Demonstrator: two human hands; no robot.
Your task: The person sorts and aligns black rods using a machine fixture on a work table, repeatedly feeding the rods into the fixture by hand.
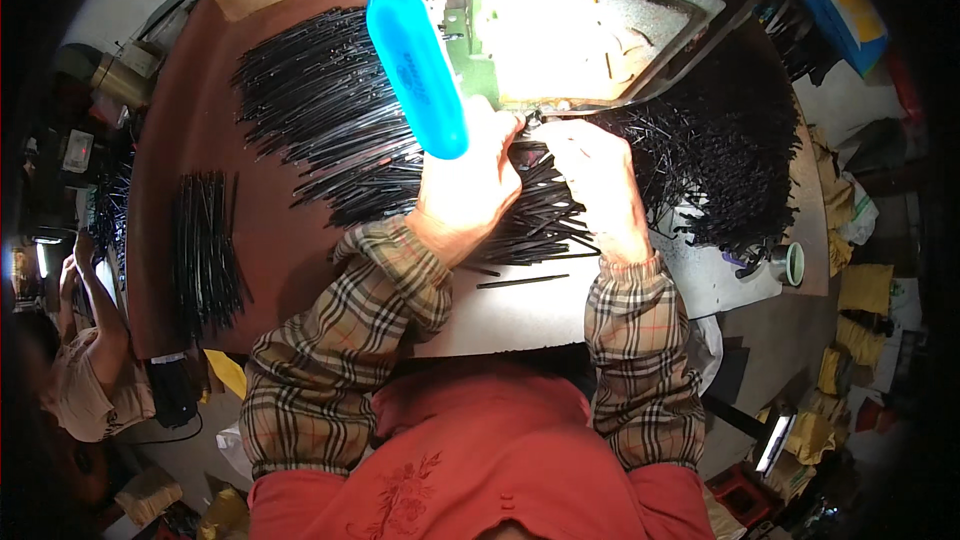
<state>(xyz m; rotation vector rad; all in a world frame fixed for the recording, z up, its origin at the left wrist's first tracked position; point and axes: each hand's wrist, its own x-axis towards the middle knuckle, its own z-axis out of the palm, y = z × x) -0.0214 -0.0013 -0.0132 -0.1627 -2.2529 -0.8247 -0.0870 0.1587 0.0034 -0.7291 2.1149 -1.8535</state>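
Observation:
My left hand (468,180) is closed, its fingertips pinched at the lower edge of a brightly lit machine (560,30). My right hand (600,180) is also closed, with thumb and forefinger meeting near the left fingertips. A small metal part (533,121) shows between the hands; what either one pinches is too small or hidden to name. A bright blue handle (410,60) on a metal rod hangs from above and overlaps the back of my left hand. Thin black sticks (540,210) lie in a loose pile below and between my hands.
Left of the machine spreads a large heap of black sticks (320,110), with a smaller bundle (203,250) nearer the edge. Short black pieces (730,160) are heaped right. A small green-rimmed cup (793,264) lies at the table's right edge. Another person (95,370) works far left.

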